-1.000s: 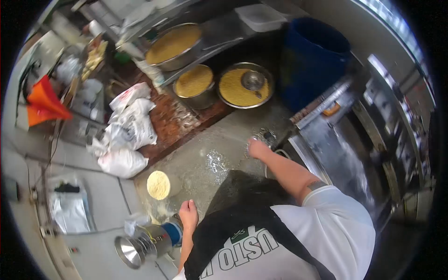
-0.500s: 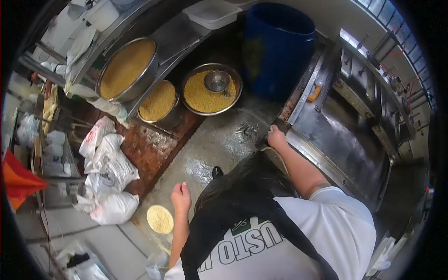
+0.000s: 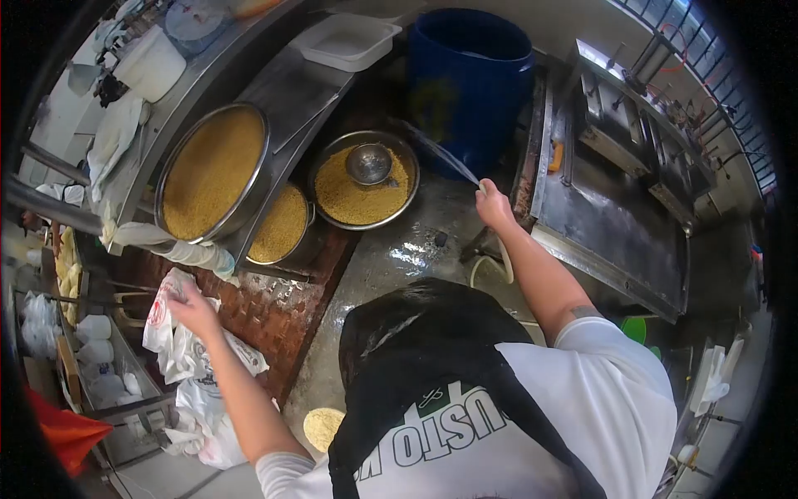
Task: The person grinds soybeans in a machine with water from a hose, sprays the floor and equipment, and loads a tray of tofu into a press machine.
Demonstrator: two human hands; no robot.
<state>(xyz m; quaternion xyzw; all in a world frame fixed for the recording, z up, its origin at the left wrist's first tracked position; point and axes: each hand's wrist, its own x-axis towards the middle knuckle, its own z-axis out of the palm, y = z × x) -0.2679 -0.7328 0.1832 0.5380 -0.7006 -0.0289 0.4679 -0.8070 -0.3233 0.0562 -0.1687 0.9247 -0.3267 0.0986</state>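
Extending forward, the right hand (image 3: 493, 205) wraps a narrow grip around a hose (image 3: 508, 264).

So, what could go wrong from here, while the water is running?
The jet from the hose in the right hand passes near the basin, so a small turn might wet the yellow grains. The floor is wet and could be slippery. The hose also makes a loop beside the person, and may catch a foot.
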